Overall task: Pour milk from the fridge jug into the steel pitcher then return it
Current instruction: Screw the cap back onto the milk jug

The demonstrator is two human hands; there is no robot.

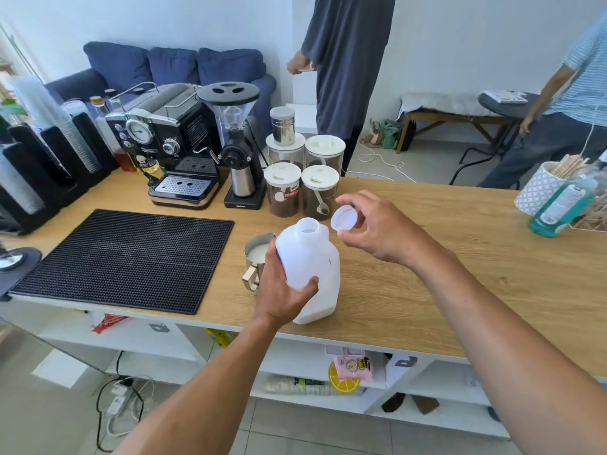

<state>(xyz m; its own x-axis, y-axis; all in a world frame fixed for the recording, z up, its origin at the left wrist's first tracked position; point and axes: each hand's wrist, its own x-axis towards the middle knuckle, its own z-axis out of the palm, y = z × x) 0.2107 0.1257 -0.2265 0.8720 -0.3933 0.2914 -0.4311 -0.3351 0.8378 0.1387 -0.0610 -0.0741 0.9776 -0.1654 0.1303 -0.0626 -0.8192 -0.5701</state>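
Note:
A white plastic milk jug [313,261] stands upright on the wooden counter [443,257], its mouth uncovered and a little milk showing at its base. My left hand [282,290] grips the jug's side. Just left of the jug sits the steel pitcher [256,257] with milk inside and its handle facing me. My right hand [371,231] holds the jug's white cap [343,217] in its fingertips, just to the right of the jug's mouth and slightly above it.
A black rubber mat [131,257] covers the counter's left side. Behind stand an espresso machine [170,149], a grinder [239,142] and several lidded coffee jars [302,188]. A green bottle [561,205] and a stick holder [542,185] sit at far right. Two people stand beyond the counter.

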